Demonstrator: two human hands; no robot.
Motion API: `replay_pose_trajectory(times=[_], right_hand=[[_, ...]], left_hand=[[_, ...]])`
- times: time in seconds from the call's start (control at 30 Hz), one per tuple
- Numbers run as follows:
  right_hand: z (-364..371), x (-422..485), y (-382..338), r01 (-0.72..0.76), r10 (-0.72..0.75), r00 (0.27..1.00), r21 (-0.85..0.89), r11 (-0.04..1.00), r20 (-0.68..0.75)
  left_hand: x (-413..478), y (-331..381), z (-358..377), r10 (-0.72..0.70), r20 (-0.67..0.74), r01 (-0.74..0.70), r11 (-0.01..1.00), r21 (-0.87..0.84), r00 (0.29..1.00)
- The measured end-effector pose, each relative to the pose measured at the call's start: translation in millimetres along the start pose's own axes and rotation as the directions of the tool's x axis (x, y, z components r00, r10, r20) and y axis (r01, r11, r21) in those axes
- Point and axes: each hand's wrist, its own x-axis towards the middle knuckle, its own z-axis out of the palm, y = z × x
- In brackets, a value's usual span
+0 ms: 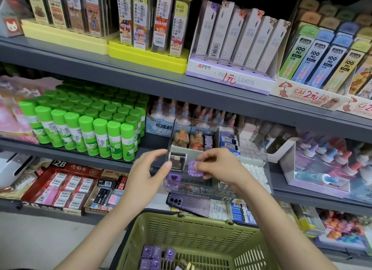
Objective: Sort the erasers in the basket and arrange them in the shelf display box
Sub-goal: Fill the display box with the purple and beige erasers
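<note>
Shelving (120, 68) in grey, packed with stationery. Below it, green basket (193, 229), with loose purple erasers (155, 253) lying on its floor, well apart from both hands. At the shelf front, clear display box (255, 140), split into compartments: bear-shaped erasers (181, 137) at the back left, heart-marked purple eraser (174, 177) low in the front left. Left hand (145, 175) at the box's left wall, thumb and forefinger curved towards it; cannot tell whether gripping or only touching. Right hand (219, 165) over the front left compartment, pinching a flat purple eraser (194, 168) between thumb and fingertips. Held broad face towards the camera, just above and right of the heart-marked one, with a grey block (177, 159) close on its left. Probably needs lowering straight down beside its match, clear of that block.
</note>
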Motion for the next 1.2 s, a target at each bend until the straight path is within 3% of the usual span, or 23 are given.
replay_pose_trajectory(times=[0.07, 0.13, 0.5, 0.67, 0.77, 0.87, 0.93, 1.03, 1.13, 1.2], right_hand=[[5, 6, 4, -0.009, 0.020, 0.999, -0.215, 0.977, 0.048], [13, 10, 6, -0.018, 0.057, 0.992, -0.321, 0.947, 0.115], [25, 22, 7, -0.024, 0.076, 0.985, -0.314, 0.949, 0.156], [12, -2, 0, 0.137, -0.124, 0.991, -0.406, 0.904, 0.058], [-2, -37, 6, 0.222, -0.255, 0.960, -0.238, 0.946, -0.117], [-4, -75, 40, 0.270, -0.253, 0.941, 0.049, 0.962, -0.224], [9, -89, 84, 0.154, -0.122, 0.974, 0.163, 0.975, -0.189], [49, -90, 176, -0.205, 0.207, 0.978, 0.086, 0.975, -0.013], [89, -83, 268, -0.535, 0.531, 0.845, 0.059, 0.843, 0.067], [108, -84, 302, -0.638, 0.631, 0.770, 0.066, 0.768, 0.093]], left_hand=[[-1, -6, 0, -0.082, 0.059, 0.084, 0.996, -0.043, 0.995], [-5, -10, 2, -0.129, 0.134, 0.142, 0.986, -0.089, 0.983], [-5, -22, 8, -0.102, 0.144, 0.116, 0.988, -0.097, 0.984], [-6, -23, 6, -0.091, 0.137, 0.101, 0.993, -0.067, 0.986], [-12, -22, 0, -0.081, 0.114, 0.087, 0.995, -0.044, 0.990], [-23, -26, -10, -0.092, 0.058, 0.093, 0.996, -0.017, 0.994], [-36, -35, -16, -0.087, -0.023, 0.088, 0.996, 0.034, 0.996], [-70, -60, -10, -0.025, -0.086, 0.041, 0.981, 0.189, 0.996], [-111, -100, 20, -0.042, 0.140, -0.007, 0.944, 0.331, 0.989], [-130, -129, 44, -0.167, 0.259, 0.055, 0.919, 0.390, 0.951]])
